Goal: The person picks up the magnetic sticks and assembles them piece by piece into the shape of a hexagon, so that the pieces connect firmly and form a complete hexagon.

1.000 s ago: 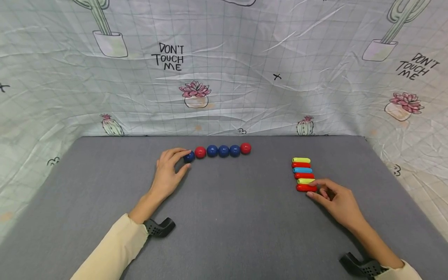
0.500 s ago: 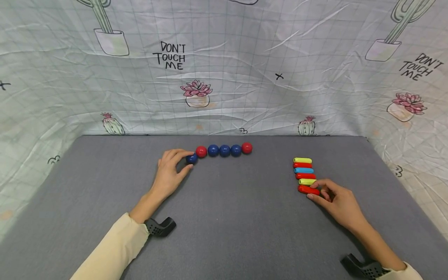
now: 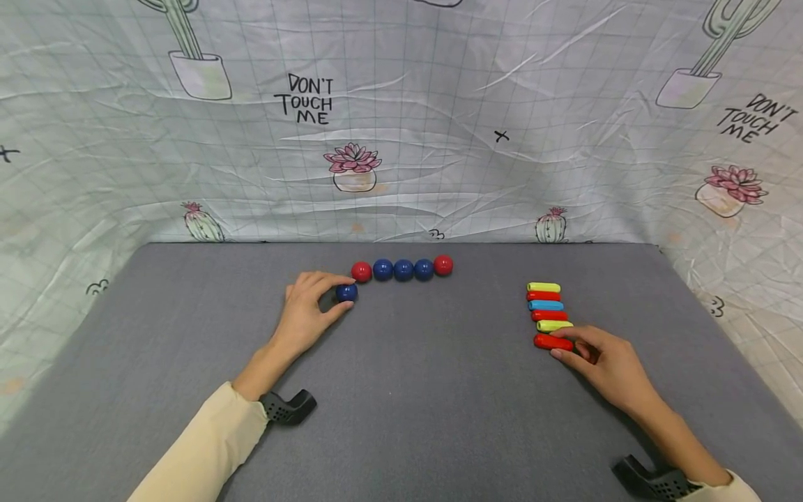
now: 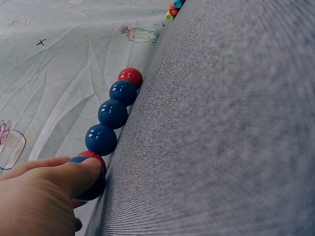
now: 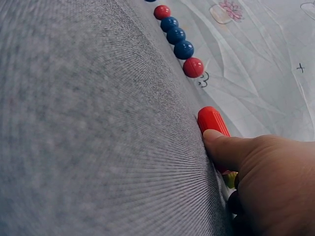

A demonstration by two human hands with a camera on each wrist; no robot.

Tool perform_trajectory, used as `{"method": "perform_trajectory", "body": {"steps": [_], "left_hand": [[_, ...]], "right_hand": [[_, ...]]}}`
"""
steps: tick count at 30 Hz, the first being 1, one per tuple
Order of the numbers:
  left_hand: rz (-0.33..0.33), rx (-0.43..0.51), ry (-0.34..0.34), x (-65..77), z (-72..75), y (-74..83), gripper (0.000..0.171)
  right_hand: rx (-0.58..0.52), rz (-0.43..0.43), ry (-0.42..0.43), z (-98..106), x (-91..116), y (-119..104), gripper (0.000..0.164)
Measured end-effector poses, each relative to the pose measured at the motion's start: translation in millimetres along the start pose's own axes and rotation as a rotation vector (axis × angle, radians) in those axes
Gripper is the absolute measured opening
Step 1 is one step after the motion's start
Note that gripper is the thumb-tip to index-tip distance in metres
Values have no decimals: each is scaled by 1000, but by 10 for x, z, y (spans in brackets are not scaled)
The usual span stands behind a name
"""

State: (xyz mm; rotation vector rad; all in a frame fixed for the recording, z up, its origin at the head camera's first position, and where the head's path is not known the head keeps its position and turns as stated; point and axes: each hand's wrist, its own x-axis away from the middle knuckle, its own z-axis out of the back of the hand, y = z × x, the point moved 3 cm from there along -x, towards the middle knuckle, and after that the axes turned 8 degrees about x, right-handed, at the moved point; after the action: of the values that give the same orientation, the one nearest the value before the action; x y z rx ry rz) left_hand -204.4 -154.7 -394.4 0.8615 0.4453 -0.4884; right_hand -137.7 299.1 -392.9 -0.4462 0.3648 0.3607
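Note:
My left hand pinches a glossy blue ball between thumb and fingers, just in front of the left end of a row of balls. That row starts with a red ball, continues with three blue balls and finishes with another red ball. On the right, thumb and fingertips of my right hand hold a red ribbed cylinder near its right end. Behind it lies a column of short cylinders: yellow-green, red, blue, red and yellow-green.
Grey cloth covers the table. Along its back edge rises a white curtain printed with cacti and lettering. A black wrist camera mount sits on the left forearm, another mount on the right.
The blue ball in my left hand has come forward and slightly right, out of the ball row. The red cylinder in my right hand has shifted slightly toward me, away from the yellow-green one.

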Motion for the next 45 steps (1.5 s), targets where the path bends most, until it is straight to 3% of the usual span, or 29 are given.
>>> {"method": "perform_trajectory", "body": {"steps": [6, 15, 23, 29, 39, 45], "left_hand": [[-28, 12, -21, 11, -27, -2, 37], [-176, 173, -4, -19, -20, 48, 44], [-169, 211, -26, -22, -7, 80, 45], [-161, 222, -58, -13, -25, 102, 44], [-113, 274, -79, -49, -34, 217, 43], [-130, 316, -127, -51, -100, 310, 42]], "right_hand": [[22, 37, 10, 12, 10, -20, 31], [15, 68, 24, 43, -32, -99, 37], [-28, 99, 8, 31, -205, -302, 40], [-65, 83, -18, -86, -360, -443, 35], [-159, 173, -21, -253, -575, -661, 37], [-219, 176, -59, -345, -653, -784, 35]]}}
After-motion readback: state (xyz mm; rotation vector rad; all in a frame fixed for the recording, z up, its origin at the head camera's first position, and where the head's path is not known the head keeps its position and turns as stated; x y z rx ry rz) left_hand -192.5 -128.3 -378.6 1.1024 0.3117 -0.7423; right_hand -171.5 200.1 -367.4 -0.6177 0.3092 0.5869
